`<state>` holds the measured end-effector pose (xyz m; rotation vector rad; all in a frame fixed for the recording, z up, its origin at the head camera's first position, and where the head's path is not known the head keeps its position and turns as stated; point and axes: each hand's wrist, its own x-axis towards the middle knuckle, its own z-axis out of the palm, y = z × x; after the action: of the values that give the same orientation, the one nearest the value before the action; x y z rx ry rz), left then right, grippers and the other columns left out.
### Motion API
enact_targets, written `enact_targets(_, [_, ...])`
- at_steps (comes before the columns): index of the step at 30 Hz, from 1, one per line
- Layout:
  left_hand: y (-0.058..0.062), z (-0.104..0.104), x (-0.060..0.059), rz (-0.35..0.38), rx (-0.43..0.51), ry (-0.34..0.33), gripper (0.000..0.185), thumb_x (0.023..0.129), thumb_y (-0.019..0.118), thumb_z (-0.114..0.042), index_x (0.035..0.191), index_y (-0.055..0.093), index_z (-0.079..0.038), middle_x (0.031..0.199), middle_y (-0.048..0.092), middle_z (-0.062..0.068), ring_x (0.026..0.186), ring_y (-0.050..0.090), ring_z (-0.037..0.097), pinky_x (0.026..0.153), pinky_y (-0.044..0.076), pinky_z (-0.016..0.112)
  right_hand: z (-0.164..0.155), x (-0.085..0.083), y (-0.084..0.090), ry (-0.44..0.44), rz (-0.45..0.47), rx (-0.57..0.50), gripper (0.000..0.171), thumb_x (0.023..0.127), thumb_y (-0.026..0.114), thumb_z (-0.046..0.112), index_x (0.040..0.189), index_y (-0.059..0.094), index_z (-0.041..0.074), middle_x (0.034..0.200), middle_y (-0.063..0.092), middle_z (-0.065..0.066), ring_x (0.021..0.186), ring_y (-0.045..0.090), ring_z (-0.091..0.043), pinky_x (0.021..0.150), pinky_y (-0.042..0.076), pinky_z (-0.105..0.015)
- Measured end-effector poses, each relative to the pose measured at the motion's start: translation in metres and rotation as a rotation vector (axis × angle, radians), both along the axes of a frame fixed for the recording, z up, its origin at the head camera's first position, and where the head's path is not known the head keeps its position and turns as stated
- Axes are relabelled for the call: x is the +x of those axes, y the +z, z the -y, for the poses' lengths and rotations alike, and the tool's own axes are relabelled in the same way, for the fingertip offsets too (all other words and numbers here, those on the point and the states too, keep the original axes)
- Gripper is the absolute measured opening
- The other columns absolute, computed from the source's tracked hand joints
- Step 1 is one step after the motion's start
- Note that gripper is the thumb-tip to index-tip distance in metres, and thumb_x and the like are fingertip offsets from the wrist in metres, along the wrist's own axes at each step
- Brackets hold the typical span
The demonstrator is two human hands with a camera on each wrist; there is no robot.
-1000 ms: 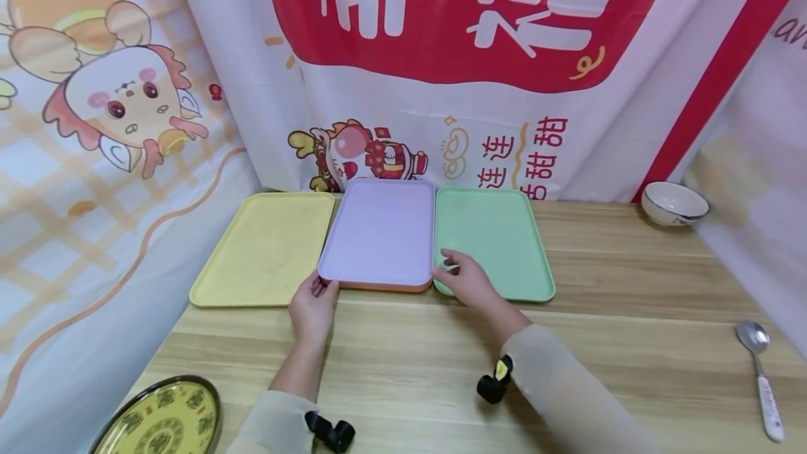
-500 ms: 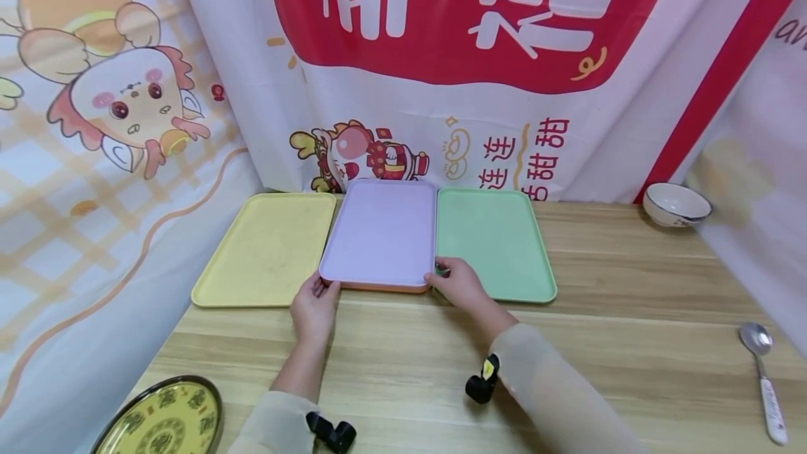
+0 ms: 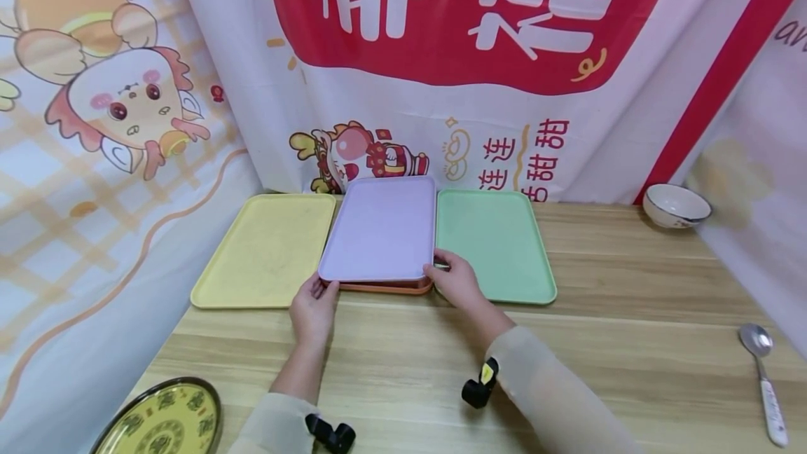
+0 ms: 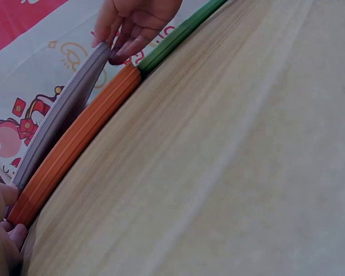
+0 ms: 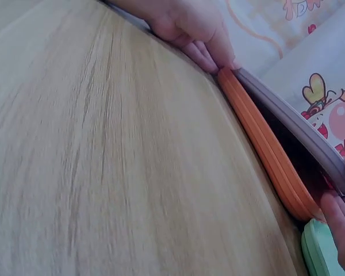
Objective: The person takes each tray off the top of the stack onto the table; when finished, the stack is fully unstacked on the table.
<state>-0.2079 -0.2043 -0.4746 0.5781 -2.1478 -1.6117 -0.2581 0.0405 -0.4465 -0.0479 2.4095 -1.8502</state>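
Observation:
A purple tray (image 3: 386, 230) lies over an orange tray (image 3: 384, 289), between a yellow tray (image 3: 267, 251) and a green tray (image 3: 494, 244). My right hand (image 3: 460, 284) pinches the purple tray's near right corner, thumb on top and fingers beneath. That corner is raised, and a dark gap shows above the orange tray (image 5: 270, 144) in the right wrist view. At the near left corner, my left hand (image 3: 313, 310) holds the stacked edges. Its thumb is at the purple tray (image 4: 60, 109) and its fingertips are by the orange tray's lower edge in the left wrist view.
A round patterned yellow plate (image 3: 164, 417) with a dark rim is at the front left. On the right are a white bowl (image 3: 677, 206) at the back and a spoon (image 3: 764, 384) nearer. A printed cloth (image 3: 391, 104) hangs behind the trays.
My right hand has moved left from over the green tray to the purple tray's corner and taken hold of it. That corner has risen off the orange tray. The left hand stays put.

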Motion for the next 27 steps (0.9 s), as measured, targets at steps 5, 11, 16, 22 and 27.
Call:
enact_targets(5, [0.0, 0.0, 0.0, 0.002, 0.014, -0.003, 0.05, 0.09, 0.068, -0.01, 0.135, 0.053, 0.007, 0.131, 0.058, 0.03, 0.122, 0.059, 0.041, 0.104, 0.052, 0.044, 0.006, 0.003, 0.002, 0.001, 0.086, -0.273, 0.059, 0.094, 0.058, -0.001, 0.148, 0.034, -0.004, 0.129, 0.055, -0.035, 0.08, 0.068, -0.019, 0.075, 0.064, -0.028])
enact_targets(11, [-0.002, 0.0, 0.0, 0.014, 0.035, -0.017, 0.052, 0.09, 0.067, -0.008, 0.137, 0.05, 0.007, 0.133, 0.056, 0.031, 0.124, 0.057, 0.041, 0.105, 0.051, 0.043, 0.008, 0.001, -0.004, 0.016, 0.126, -0.311, 0.066, 0.095, 0.056, -0.003, 0.153, 0.026, 0.002, 0.125, 0.056, -0.033, 0.076, 0.065, -0.012, 0.074, 0.063, -0.026])
enact_targets(16, [-0.002, -0.001, 0.0, 0.013, 0.037, -0.03, 0.051, 0.09, 0.065, -0.003, 0.137, 0.049, 0.008, 0.134, 0.055, 0.031, 0.124, 0.056, 0.042, 0.106, 0.05, 0.043, 0.007, 0.001, -0.002, -0.011, 0.177, -0.407, 0.067, 0.095, 0.054, -0.006, 0.155, 0.025, 0.007, 0.121, 0.053, -0.026, 0.081, 0.063, -0.015, 0.076, 0.063, -0.026])
enact_targets(22, [-0.003, -0.001, -0.001, 0.001, -0.025, -0.017, 0.047, 0.089, 0.063, -0.002, 0.133, 0.053, 0.009, 0.129, 0.059, 0.029, 0.12, 0.06, 0.04, 0.105, 0.051, 0.045, 0.001, 0.006, 0.008, -0.021, 0.188, -0.477, 0.068, 0.095, 0.053, -0.006, 0.155, 0.025, 0.008, 0.114, 0.051, -0.019, 0.081, 0.061, -0.016, 0.075, 0.063, -0.025])
enact_targets(27, [-0.003, 0.001, -0.001, -0.001, -0.057, -0.008, 0.044, 0.09, 0.064, -0.006, 0.131, 0.056, 0.008, 0.127, 0.062, 0.027, 0.117, 0.062, 0.039, 0.102, 0.053, 0.044, -0.012, 0.011, 0.016, 0.002, 0.193, -0.475, 0.067, 0.097, 0.052, -0.005, 0.156, 0.025, 0.011, 0.124, 0.05, -0.023, 0.084, 0.063, -0.015, 0.076, 0.063, -0.024])
